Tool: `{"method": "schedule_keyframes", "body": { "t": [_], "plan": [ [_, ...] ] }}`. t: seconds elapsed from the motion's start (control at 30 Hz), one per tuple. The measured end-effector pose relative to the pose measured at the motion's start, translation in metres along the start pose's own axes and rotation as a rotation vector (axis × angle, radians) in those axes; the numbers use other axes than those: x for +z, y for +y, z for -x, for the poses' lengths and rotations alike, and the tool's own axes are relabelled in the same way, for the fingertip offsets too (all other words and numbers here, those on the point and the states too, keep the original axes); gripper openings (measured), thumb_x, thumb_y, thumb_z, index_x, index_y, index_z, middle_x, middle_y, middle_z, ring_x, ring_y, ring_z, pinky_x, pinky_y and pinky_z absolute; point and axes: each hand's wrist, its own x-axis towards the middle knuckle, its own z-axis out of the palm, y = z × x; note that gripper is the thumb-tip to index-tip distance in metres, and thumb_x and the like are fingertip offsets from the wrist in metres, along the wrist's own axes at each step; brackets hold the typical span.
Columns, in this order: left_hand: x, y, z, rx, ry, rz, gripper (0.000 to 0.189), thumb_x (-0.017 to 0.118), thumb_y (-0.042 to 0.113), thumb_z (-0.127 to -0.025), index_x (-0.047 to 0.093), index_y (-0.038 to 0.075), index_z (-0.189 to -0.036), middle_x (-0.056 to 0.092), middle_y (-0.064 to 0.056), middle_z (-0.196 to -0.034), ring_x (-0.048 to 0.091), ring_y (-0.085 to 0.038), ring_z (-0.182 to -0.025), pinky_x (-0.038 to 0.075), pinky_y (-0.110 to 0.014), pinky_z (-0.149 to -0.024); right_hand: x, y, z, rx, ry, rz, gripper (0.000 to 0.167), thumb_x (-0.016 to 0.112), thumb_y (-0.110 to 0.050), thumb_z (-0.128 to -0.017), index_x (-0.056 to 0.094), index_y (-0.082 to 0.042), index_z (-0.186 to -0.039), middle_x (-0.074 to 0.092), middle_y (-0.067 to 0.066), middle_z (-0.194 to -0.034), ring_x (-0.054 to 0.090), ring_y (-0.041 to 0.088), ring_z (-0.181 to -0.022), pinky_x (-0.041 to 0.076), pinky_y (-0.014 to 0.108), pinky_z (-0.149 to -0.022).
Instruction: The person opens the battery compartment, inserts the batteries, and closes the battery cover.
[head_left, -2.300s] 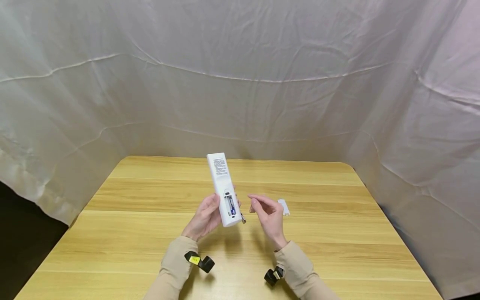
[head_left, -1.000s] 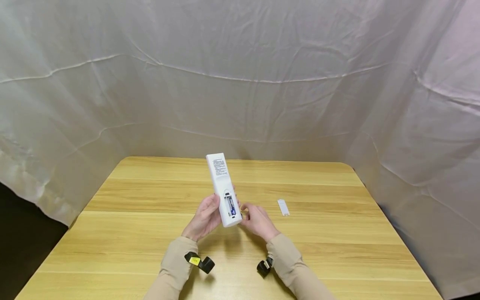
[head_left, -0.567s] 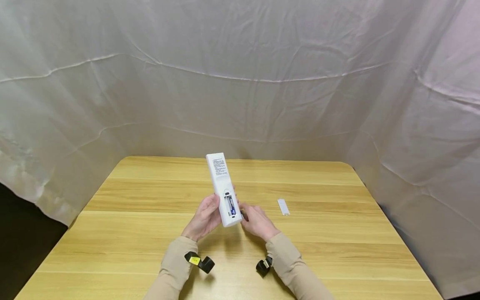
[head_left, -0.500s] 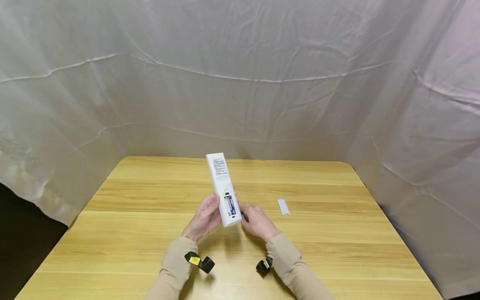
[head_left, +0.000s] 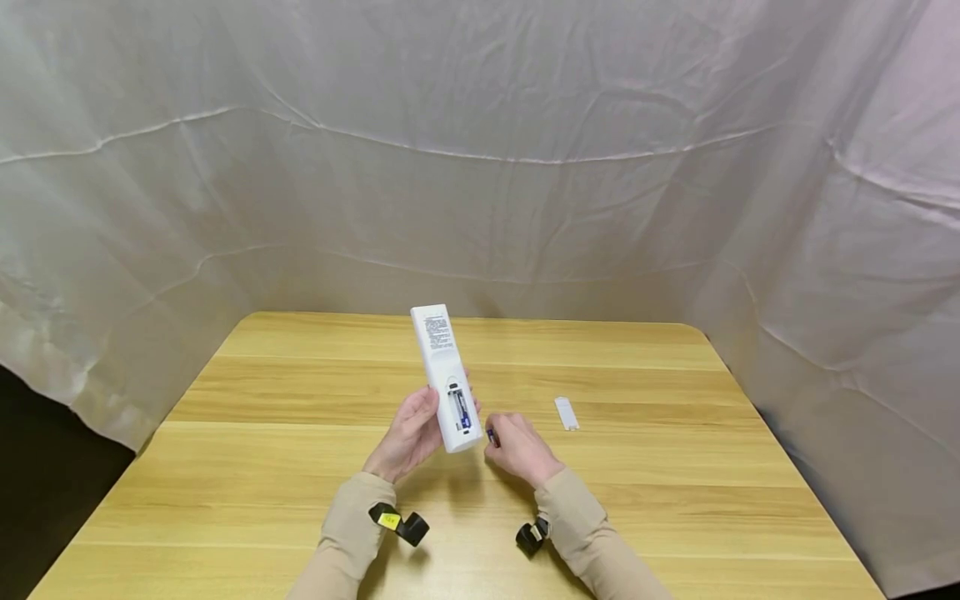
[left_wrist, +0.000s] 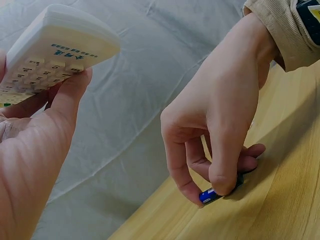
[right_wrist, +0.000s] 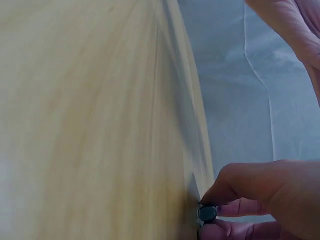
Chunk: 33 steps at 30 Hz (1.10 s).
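My left hand (head_left: 408, 435) grips a white remote control (head_left: 439, 346) above the table, its back turned up in the head view. The battery compartment in its lower half is uncovered, and one blue-and-silver battery (head_left: 462, 408) lies in it beside a vacant slot. In the left wrist view the remote's button side (left_wrist: 45, 75) shows, fingers against it. Low at the tabletop, just right of the remote, my right hand (head_left: 521, 450) pinches a second blue battery (left_wrist: 209, 196) between thumb and fingers. The right wrist view shows that battery's round end (right_wrist: 207, 214).
A small white battery cover (head_left: 567, 413) lies on the wooden table (head_left: 300, 400), right of my right hand. Grey cloth (head_left: 480, 200) hangs behind the table and along both sides.
My right hand came down leftward from beside the cover to the battery by the remote. It now pinches that battery and has shifted slightly right. The left hand stays nearly still.
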Motion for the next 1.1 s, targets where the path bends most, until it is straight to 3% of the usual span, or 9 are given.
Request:
{"method": "schedule_keyframes", "body": {
  "t": [0.2, 0.43, 0.53, 0.7, 0.87, 0.97, 1.1],
  "plan": [
    [0.001, 0.001, 0.0, -0.006, 0.01, -0.002, 0.066, 0.033, 0.027, -0.111, 0.006, -0.015, -0.153, 0.053, -0.002, -0.133, 0.059, -0.016, -0.126, 0.048, -0.032, -0.113, -0.003, 0.001, 0.003, 0.045, -0.011, -0.056, 0.021, 0.068, 0.002, -0.078, 0.067, 0.0, -0.098, 0.064, 0.004, -0.072, 0.051, 0.011, -0.061, 0.044, 0.021, -0.052],
    [0.002, 0.001, 0.0, 0.0, -0.003, 0.015, 0.067, 0.033, 0.026, -0.111, 0.002, -0.017, -0.153, 0.053, -0.002, -0.132, 0.059, -0.016, -0.125, 0.049, -0.033, -0.112, -0.007, 0.007, 0.004, 0.065, -0.032, -0.269, 0.027, 0.064, 0.004, -0.084, 0.067, -0.001, -0.11, 0.068, 0.009, -0.079, 0.058, 0.01, -0.059, 0.054, 0.022, -0.051],
    [0.001, 0.001, 0.0, 0.008, -0.007, 0.015, 0.064, 0.033, 0.025, -0.111, 0.008, -0.015, -0.154, 0.054, -0.003, -0.132, 0.059, -0.017, -0.125, 0.049, -0.032, -0.112, -0.011, 0.008, 0.004, 0.077, -0.027, -0.37, 0.027, 0.065, 0.001, -0.086, 0.066, -0.001, -0.113, 0.069, 0.011, -0.082, 0.061, 0.013, -0.06, 0.055, 0.023, -0.051],
    [0.001, 0.0, -0.001, 0.005, 0.019, -0.001, 0.061, 0.035, 0.026, -0.111, 0.016, -0.012, -0.153, 0.055, -0.002, -0.131, 0.06, -0.016, -0.124, 0.049, -0.032, -0.112, -0.021, 0.007, 0.004, 0.032, 0.033, -0.515, 0.033, 0.067, -0.003, -0.09, 0.063, 0.004, -0.122, 0.071, 0.018, -0.087, 0.066, 0.02, -0.068, 0.06, 0.029, -0.061],
    [0.003, 0.002, 0.0, -0.017, 0.063, -0.02, 0.067, 0.037, 0.03, -0.11, 0.011, -0.014, -0.154, 0.055, -0.001, -0.13, 0.061, -0.014, -0.122, 0.05, -0.032, -0.111, -0.033, 0.003, 0.004, -0.032, 0.121, -0.621, 0.036, 0.068, -0.003, -0.091, 0.061, 0.005, -0.125, 0.071, 0.025, -0.092, 0.068, 0.021, -0.071, 0.064, 0.04, -0.068],
    [0.004, 0.003, 0.0, -0.024, 0.074, -0.024, 0.069, 0.038, 0.03, -0.11, 0.009, -0.014, -0.154, 0.055, -0.001, -0.13, 0.061, -0.014, -0.122, 0.05, -0.032, -0.11, -0.038, -0.002, 0.005, -0.067, 0.179, -0.672, 0.035, 0.069, -0.002, -0.091, 0.062, 0.004, -0.125, 0.071, 0.027, -0.094, 0.07, 0.026, -0.072, 0.064, 0.04, -0.07],
    [0.005, 0.003, 0.001, -0.021, 0.071, -0.016, 0.063, 0.037, 0.029, -0.11, 0.017, -0.011, -0.154, 0.056, -0.001, -0.13, 0.061, -0.016, -0.123, 0.05, -0.032, -0.11, -0.042, -0.007, 0.008, -0.12, 0.249, -0.706, 0.034, 0.069, -0.001, -0.091, 0.061, 0.004, -0.124, 0.071, 0.028, -0.094, 0.071, 0.031, -0.075, 0.064, 0.033, -0.07]
  ]
}}
